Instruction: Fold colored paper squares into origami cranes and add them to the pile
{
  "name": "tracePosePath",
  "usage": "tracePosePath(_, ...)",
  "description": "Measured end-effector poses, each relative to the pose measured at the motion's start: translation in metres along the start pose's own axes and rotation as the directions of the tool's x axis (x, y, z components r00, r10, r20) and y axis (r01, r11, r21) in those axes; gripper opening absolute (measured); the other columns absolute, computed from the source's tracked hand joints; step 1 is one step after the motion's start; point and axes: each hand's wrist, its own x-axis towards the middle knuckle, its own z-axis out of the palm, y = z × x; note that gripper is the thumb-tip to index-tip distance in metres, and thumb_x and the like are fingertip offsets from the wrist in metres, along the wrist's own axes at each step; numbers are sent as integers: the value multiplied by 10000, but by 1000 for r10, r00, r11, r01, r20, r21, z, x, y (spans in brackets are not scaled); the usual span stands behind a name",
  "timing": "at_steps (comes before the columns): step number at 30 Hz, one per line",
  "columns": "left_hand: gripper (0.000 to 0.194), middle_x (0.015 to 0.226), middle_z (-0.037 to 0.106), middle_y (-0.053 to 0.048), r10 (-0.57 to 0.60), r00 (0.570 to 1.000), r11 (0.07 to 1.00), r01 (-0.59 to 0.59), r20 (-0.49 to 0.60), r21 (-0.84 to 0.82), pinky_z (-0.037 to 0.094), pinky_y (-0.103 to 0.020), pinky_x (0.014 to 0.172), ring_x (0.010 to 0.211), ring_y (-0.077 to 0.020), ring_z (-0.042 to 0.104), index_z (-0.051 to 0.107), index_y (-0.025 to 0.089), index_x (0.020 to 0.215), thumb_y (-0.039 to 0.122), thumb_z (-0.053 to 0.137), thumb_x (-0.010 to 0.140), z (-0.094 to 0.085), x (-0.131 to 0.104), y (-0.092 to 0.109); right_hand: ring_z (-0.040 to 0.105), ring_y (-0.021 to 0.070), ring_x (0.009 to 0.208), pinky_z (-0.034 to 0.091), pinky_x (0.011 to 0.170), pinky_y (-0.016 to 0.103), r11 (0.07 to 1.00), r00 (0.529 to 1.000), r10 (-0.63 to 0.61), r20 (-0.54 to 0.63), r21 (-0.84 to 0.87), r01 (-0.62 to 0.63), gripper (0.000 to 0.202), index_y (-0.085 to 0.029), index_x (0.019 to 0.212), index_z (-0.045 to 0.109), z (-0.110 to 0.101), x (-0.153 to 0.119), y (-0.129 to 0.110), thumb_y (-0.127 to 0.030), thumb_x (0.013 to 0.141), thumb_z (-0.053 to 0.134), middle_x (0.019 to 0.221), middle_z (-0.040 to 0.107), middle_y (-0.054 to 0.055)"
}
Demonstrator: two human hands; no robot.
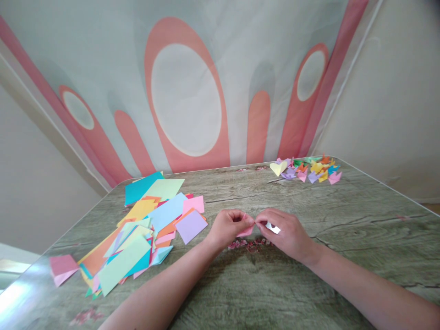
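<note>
Near the middle of the wood-patterned table, my left hand (231, 228) pinches a small pink folded paper (246, 231) between thumb and fingers. My right hand (282, 231) meets it from the right, with thumb and index fingertip pressed together at the paper's right tip. A small bright white patch shows in the gap between the right thumb and fingers; what it is I cannot make out. Much of the pink paper is hidden behind the left fingers. Both hands are raised a little over a floral print on the table surface.
Loose coloured sheets (125, 266) lie heaped at the left, a purple square (191, 227) nearest my left hand. A folded pink paper (63, 269) sits at far left. Several small folded paper figures (314, 170) and a pale yellow heart (278, 168) are at the back right.
</note>
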Motion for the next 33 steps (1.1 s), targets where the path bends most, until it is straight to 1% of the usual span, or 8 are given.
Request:
tracePosePath(6, 439, 581, 546, 15, -43, 999, 997, 43, 1, -65, 327, -202, 522, 520, -74, 435, 654, 109, 695, 533, 737, 617, 1, 1, -2, 589, 188, 757, 452, 715, 311, 999, 999, 48, -9, 9, -48, 103, -245, 852, 598, 1, 0, -2, -207, 868, 503, 794, 644, 38)
tracePosePath(11, 407, 574, 494, 31, -2, 998, 996, -3, -57, -85, 288, -191, 511, 507, -55, 390, 610, 108, 658, 496, 734, 646, 2, 2, -1, 548, 146, 632, 426, 575, 260, 950, 962, 272, 23, 154, -272, 83, -222, 824, 600, 3, 0, -4, -274, 859, 546, 729, 609, 7)
tracePosePath(14, 382, 572, 494, 33, 27, 995, 998, -32, -93, -49, 291, -190, 513, 507, -57, 393, 589, 113, 641, 471, 720, 676, 3, 3, -1, 518, 125, 579, 407, 509, 233, 845, 907, 393, 150, 331, -421, 167, -205, 850, 609, 2, 1, -3, -355, 872, 539, 701, 589, -6)
tracePosePath(17, 337, 594, 537, 21, 82, 990, 997, -80, -112, 24, 318, -193, 525, 526, -70, 432, 610, 115, 663, 436, 698, 715, 4, 1, 0, 490, 108, 533, 393, 487, 227, 715, 856, 444, 265, 471, -516, 248, -190, 874, 622, 2, 2, -1, -422, 871, 536, 693, 598, -8)
tracePosePath(21, 243, 673, 624, -15, 196, 974, 970, -175, -115, 170, 390, -211, 590, 622, -116, 533, 670, 123, 728, 363, 672, 760, 5, -3, 5, 546, 128, 619, 391, 476, 211, 520, 818, 455, 352, 640, -566, 282, -170, 818, 630, 3, 3, 0, -441, 852, 560, 744, 612, 16)
tracePosePath(23, 206, 716, 651, -29, 255, 960, 942, -219, -115, 256, 416, -223, 632, 678, -138, 569, 689, 132, 734, 332, 661, 776, 4, -4, 7, 549, 126, 636, 388, 481, 203, 470, 809, 444, 386, 668, -577, 268, -162, 797, 628, 2, 3, 0, -425, 836, 592, 745, 609, 18)
tracePosePath(27, 179, 764, 677, -32, 344, 936, 886, -298, -70, 356, 440, -240, 701, 737, -156, 607, 705, 155, 732, 315, 652, 793, 1, -4, 7, 471, 84, 521, 373, 481, 207, 553, 807, 438, 396, 589, -589, 264, -156, 794, 624, 0, 3, 3, -415, 836, 594, 698, 608, 4)
tracePosePath(33, 183, 749, 682, -24, 383, 924, 845, -345, -12, 409, 435, -235, 707, 728, -150, 612, 707, 162, 726, 321, 651, 798, 0, -4, 8, 462, 90, 558, 363, 516, 205, 783, 877, 410, 252, 396, -480, 185, -160, 781, 630, -3, 5, 2, -331, 834, 583, 660, 563, -24)
